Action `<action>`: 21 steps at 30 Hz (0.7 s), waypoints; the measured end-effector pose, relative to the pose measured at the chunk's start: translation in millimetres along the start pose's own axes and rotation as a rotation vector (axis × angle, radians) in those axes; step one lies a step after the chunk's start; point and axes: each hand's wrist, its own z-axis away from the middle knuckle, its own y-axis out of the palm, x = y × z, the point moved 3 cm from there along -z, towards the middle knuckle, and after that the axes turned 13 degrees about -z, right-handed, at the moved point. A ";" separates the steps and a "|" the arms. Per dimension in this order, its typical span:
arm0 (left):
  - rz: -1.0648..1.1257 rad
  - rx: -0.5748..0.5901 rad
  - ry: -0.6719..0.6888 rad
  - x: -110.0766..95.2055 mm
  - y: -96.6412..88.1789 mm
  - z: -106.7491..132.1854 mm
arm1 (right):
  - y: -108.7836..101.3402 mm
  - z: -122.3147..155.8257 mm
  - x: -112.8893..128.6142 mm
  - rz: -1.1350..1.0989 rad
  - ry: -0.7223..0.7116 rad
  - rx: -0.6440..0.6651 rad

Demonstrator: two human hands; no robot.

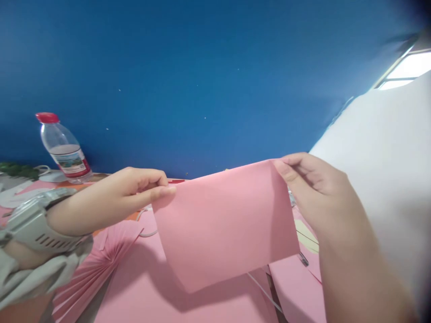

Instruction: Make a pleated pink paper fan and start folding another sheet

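Note:
A plain pink sheet of paper [225,224] hangs between my two hands, its top edge sloping up to the right. My left hand [144,188] pinches the upper left corner between thumb and fingers. The upper right corner is gripped by my right hand [303,177], thumb in front. Below the raised sheet lies larger pink paper [134,287], with the sheet's shadow falling across it. A pleated pink paper fan [97,264] rests beside it, partly behind my left forearm.
A water bottle with a red cap [67,152] stands at the back left, against the blue wall [202,80]. A white cable [264,291] runs over the table. More pink paper [296,287] and a pale yellow piece [306,235] lie on the right, near a white surface [380,166].

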 end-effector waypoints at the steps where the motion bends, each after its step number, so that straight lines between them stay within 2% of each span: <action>1: -0.015 0.002 0.018 -2.6 -0.6 1.5 | 0.9 -1.9 -1.9 0.041 -0.026 0.013; 4: 0.003 0.074 0.131 -23.8 -2.1 11.3 | 4.8 -8.3 -7.0 0.104 -0.095 0.038; 5: 0.061 0.148 0.165 -33.1 -2.0 15.8 | 6.2 -10.3 -8.7 0.087 -0.097 0.035; 8: 0.271 0.532 0.244 -57.7 3.3 28.7 | 12.5 -14.9 -14.7 -0.091 -0.044 0.036; 9: 0.349 0.593 0.274 -63.2 4.9 30.3 | 15.7 -15.8 -16.7 -0.209 -0.029 0.047; 10: 0.396 0.602 0.295 -66.5 6.9 29.6 | 19.9 -16.4 -18.8 -0.347 -0.015 0.077; 11: 0.412 0.553 0.310 -68.0 9.4 26.7 | 25.0 -16.6 -20.8 -0.503 -0.001 0.120; 13: 0.354 0.254 0.299 -66.1 13.6 16.7 | 37.6 -16.2 -24.7 -0.800 0.038 0.252; 15: 0.216 -0.046 0.210 -61.8 18.9 8.6 | 51.4 -14.7 -26.6 -1.022 0.064 0.440; 16: 0.169 -0.125 0.185 -60.8 22.2 6.0 | 57.5 -13.4 -26.0 -1.100 0.053 0.550; 18: 0.137 -0.176 0.142 -59.7 27.5 2.5 | 65.3 -10.2 -22.8 -1.169 0.023 0.705; 21: 0.152 -0.057 0.146 -59.1 30.2 0.0 | 66.4 -3.1 -12.6 -1.094 0.062 0.738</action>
